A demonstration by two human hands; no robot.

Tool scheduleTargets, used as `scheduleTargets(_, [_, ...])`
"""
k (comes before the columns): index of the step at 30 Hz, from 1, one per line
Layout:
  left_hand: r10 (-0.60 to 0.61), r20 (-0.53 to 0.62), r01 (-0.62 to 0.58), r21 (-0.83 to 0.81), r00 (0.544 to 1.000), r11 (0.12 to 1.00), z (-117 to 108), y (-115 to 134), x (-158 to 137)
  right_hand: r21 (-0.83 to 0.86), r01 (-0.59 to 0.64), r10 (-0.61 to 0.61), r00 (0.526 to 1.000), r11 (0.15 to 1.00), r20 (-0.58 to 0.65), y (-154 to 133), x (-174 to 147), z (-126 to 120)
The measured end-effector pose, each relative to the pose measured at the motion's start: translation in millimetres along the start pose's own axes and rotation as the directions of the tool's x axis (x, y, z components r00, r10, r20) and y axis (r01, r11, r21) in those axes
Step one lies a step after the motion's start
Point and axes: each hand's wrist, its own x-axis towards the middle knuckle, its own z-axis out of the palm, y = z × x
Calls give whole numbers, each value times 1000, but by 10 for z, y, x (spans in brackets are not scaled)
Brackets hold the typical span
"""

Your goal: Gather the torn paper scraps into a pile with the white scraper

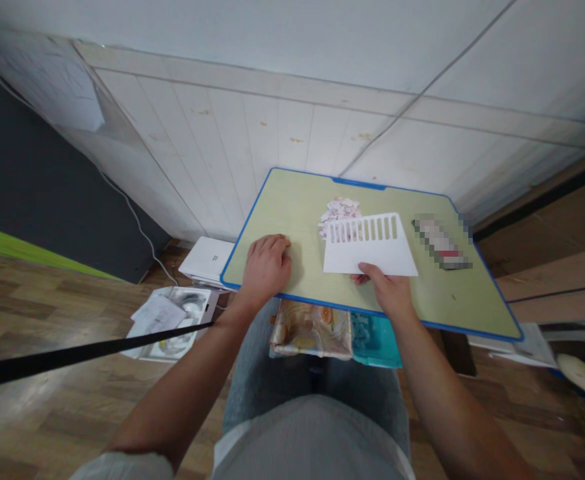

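A flat white sheet point(371, 257) with a row of long slots along its far edge is held in my right hand point(385, 287), thumb on top and fingers beneath its near edge. The sheet's far left corner overlaps a pile of small pale pink and white paper scraps point(341, 208). On the left part of the table, my left hand point(267, 263) lies palm down with bent fingers, apart from the sheet. I see nothing in it, though its palm is hidden. Both hands are over the pale yellow-green, blue-edged table point(302, 190).
A blurred-out flat item point(441, 241) lies at the table's right. Under the near edge are a patterned container point(312, 333) and a teal bin point(377, 340). White boxes point(207, 259) stand on the floor at left. A black strap point(97, 348) crosses the lower left.
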Motion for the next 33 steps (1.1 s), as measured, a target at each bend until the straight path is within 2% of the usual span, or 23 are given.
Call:
scheduleTargets(3, [3,-4,-3,1,1000,1000,-4,2,-2,-10,25,-25,999,1000,39,-29,-10,-18])
scheduleTargets(7, [3,-2,-3,3,1000,1000,-7,3,-2,-24,19,-18,999,1000,28,-25,-11,-24])
scheduleTargets(14, [1,-2,-1,8,1000,1000,-3,7,3,-72,35,-27,993,997,114,-10,-43,-68])
scheduleTargets(19, [1,4,-1,10,1000,1000,2,3,4,-34,-3,7,994,999,106,-47,-97,-97])
scheduleTargets(24, [0,-3,0,7,1000,1000,2,-2,1,-34,26,-23,996,999,87,-54,-98,-107])
scheduleTargets(33, [-3,1,3,-2,1000,1000,1,-8,5,-13,-1,2,998,1000,63,-53,-107,-144])
